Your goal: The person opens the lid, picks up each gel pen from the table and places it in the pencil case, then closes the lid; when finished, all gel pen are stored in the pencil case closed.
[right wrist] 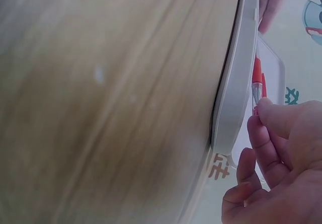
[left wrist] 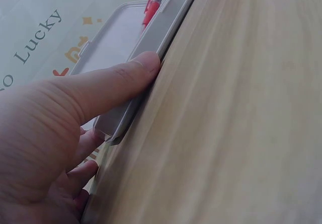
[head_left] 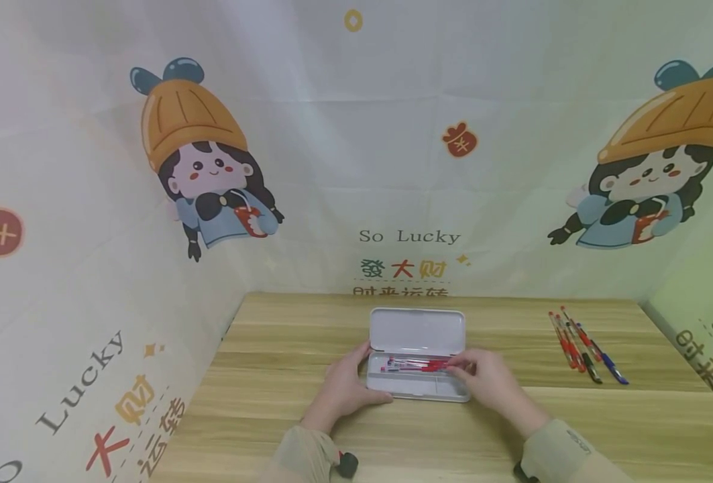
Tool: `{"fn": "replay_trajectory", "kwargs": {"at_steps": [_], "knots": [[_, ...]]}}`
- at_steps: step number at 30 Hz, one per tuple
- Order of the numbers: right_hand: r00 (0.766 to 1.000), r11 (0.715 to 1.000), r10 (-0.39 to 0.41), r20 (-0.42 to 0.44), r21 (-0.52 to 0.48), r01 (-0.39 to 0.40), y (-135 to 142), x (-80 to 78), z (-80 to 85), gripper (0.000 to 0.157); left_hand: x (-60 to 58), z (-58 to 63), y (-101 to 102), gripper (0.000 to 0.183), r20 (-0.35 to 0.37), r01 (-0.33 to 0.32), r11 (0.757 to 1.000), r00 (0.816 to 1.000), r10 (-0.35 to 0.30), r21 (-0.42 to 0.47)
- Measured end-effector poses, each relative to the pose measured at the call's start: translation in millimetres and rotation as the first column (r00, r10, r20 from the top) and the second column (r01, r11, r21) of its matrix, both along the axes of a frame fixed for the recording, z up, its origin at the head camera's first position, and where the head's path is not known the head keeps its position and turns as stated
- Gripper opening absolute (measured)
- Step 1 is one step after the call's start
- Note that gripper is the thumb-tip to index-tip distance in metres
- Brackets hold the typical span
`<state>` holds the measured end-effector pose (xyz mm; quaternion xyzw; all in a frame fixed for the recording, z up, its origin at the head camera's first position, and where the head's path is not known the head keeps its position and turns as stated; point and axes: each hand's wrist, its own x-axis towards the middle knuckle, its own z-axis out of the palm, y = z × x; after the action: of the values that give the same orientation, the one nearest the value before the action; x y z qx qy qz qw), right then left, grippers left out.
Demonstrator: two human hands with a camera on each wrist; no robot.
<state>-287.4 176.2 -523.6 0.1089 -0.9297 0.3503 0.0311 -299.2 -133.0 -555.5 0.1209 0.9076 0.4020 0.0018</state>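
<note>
A white pencil case [head_left: 418, 390] lies open on the wooden table [head_left: 271, 402], its lid [head_left: 418, 330] tipped back. Several red pens [head_left: 410, 365] lie inside it. My left hand [head_left: 359, 377] grips the case's left end. In the left wrist view its thumb [left wrist: 121, 80] presses on the case's front wall [left wrist: 168, 30], with the other fingers behind the corner. My right hand [head_left: 460, 369] pinches the right end of a red pen [right wrist: 256, 80] inside the case. In the right wrist view the fingertips [right wrist: 266, 116] meet on the pen just past the case's wall [right wrist: 235, 93].
Several loose pens [head_left: 582, 345], red, black and blue, lie in a row on the table at the right. A printed cloth backdrop [head_left: 356, 168] closes off the back and both sides. Bare wood surrounds the case.
</note>
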Motion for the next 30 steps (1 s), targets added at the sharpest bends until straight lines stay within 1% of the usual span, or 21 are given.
{"fn": "replay_trajectory", "kwargs": {"at_steps": [7,14,20,24,30], "knots": [[0.999,0.999,0.033,-0.023,0.001,-0.033,-1.2,0.4,-0.7,0.006,0.3,0.2,0.4,0.125,0.011,-0.008,1.0,1.0,0.008,0.003],[0.998,0.995,0.053,-0.046,0.09,-0.048,-0.7,0.4,-4.4,0.004,0.1,0.4,0.4,0.125,0.014,-0.01,1.0,1.0,0.01,0.001],[0.998,0.992,0.048,-0.04,0.122,-0.043,-0.5,0.1,-6.0,0.007,-0.1,0.8,0.2,0.124,0.009,-0.001,1.0,1.0,0.001,-0.011],[0.999,0.992,0.043,-0.028,0.118,-0.039,0.2,0.7,-5.6,0.009,-0.6,0.5,0.1,0.125,0.014,-0.002,1.0,1.0,0.002,-0.017],[1.0,0.999,0.016,-0.017,0.049,-0.015,4.6,1.6,-3.7,0.01,0.0,0.2,0.1,0.126,0.026,-0.007,1.0,1.0,0.008,-0.016]]}}
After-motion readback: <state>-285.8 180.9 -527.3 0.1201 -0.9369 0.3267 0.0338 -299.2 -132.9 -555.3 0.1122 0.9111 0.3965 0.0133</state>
